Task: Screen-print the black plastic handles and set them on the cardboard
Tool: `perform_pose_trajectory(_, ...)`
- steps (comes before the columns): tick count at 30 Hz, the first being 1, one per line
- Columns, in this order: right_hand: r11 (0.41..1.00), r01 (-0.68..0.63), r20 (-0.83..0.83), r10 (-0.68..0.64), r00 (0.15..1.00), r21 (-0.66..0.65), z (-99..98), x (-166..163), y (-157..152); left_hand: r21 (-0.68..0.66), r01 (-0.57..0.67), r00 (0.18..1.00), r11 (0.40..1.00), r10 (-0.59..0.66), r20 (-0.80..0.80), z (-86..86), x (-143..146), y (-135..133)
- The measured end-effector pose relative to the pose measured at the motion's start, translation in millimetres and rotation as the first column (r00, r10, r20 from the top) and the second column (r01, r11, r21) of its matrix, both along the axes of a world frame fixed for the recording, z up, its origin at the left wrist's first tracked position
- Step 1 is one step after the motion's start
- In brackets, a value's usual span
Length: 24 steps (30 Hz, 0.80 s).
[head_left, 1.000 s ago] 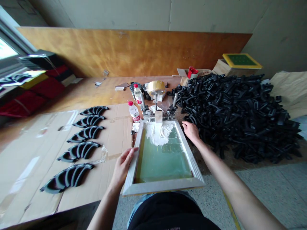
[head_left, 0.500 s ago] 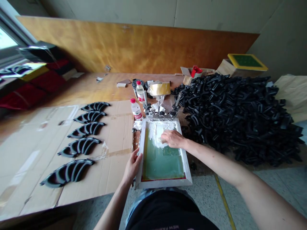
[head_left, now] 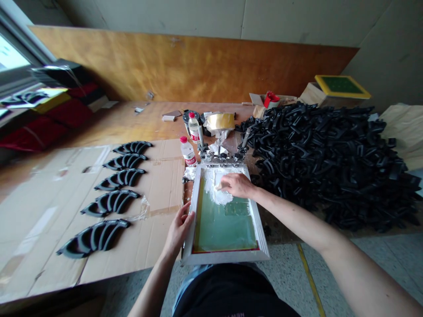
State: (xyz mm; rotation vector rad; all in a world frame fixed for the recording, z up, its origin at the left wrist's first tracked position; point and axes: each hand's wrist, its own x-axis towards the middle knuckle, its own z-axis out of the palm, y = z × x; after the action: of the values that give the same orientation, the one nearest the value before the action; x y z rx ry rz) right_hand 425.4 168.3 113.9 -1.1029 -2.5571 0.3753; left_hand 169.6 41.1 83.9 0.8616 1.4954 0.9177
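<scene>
A wood-framed printing screen (head_left: 262,240) with green mesh lies flat on the table before me, hinged to metal clamps (head_left: 220,155) at its far end. White ink (head_left: 211,187) is smeared over the far part of the mesh. My left hand (head_left: 178,229) grips the frame's left rail. My right hand (head_left: 236,185) is closed on a small pale squeegee (head_left: 218,186) that rests in the white ink. Most of the squeegee is hidden under my fingers.
A large heap of black curved plastic parts (head_left: 330,149) fills the table's right side. Several such parts (head_left: 112,200) lie in a column on cardboard at left. Two red-capped bottles (head_left: 187,151), a tape roll (head_left: 220,121) and a yellow-framed screen (head_left: 342,86) stand behind.
The screen has come down from tilted to flat. My right hand left the frame's right edge, went onto the mesh and now sits further up in the white ink.
</scene>
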Motion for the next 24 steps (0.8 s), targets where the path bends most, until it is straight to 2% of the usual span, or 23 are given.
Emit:
perform_pose_trajectory(4,0.967,0.255,-0.030,-0.254,0.967,0.012,27.6,-1,52,0.050,0.035,0.999,0.998,-0.034,-0.021,40.6,-8,5)
perform_pose_trajectory(6,0.922,0.386,-0.057,-0.385,0.921,0.016,34.3,18,69,0.098,0.023,0.998,0.995,-0.017,-0.058,60.2,-11,14)
perform_pose_trajectory(7,0.881,0.472,-0.087,-0.470,0.879,0.008,34.1,32,72,0.129,0.009,0.999,0.992,-0.003,-0.049,69.2,-11,20)
perform_pose_trajectory(9,0.772,0.634,-0.127,-0.634,0.763,-0.045,25.5,62,68,0.227,-0.046,0.998,0.973,0.036,0.050,86.3,-7,38)
perform_pose_trajectory(11,0.705,0.700,-0.109,-0.709,0.696,-0.113,6.8,84,52,0.344,-0.107,0.978,0.933,0.037,0.205,102.5,2,58)
perform_pose_trajectory(12,0.700,0.699,-0.088,-0.713,0.696,-0.144,-4.9,89,42,0.386,-0.135,0.964,0.913,0.030,0.266,109.4,8,67)
perform_pose_trajectory(14,0.757,0.624,-0.050,-0.643,0.764,-0.195,-28.4,85,20,0.416,-0.184,0.943,0.891,0.040,0.331,117.5,18,81)
perform_pose_trajectory(16,0.853,0.483,-0.031,-0.498,0.867,-0.199,-45.3,68,0,0.388,-0.265,0.926,0.883,0.121,0.358,113.2,29,84)
perform_pose_trajectory(18,0.926,0.346,-0.005,-0.351,0.936,-0.150,-51.1,44,-19,0.297,-0.287,0.916,0.911,0.171,0.363,94.7,42,73)
perform_pose_trajectory(20,0.944,0.321,0.013,-0.321,0.947,-0.071,-47.4,19,-42,0.094,-0.144,0.929,0.985,0.102,0.355,66.4,59,51)
perform_pose_trajectory(21,0.942,0.335,0.011,-0.335,0.942,-0.033,-44.0,6,-55,-0.030,-0.034,0.932,0.999,0.043,0.361,51.2,67,38)
perform_pose_trajectory(23,0.957,0.289,-0.006,-0.289,0.957,0.030,-38.8,-15,-80,-0.198,0.091,0.919,0.976,-0.006,0.393,23.0,78,13)
perform_pose_trajectory(24,0.980,0.192,-0.015,-0.192,0.981,0.053,-38.1,-21,-90,-0.241,0.098,0.920,0.965,0.005,0.391,10.9,78,3)
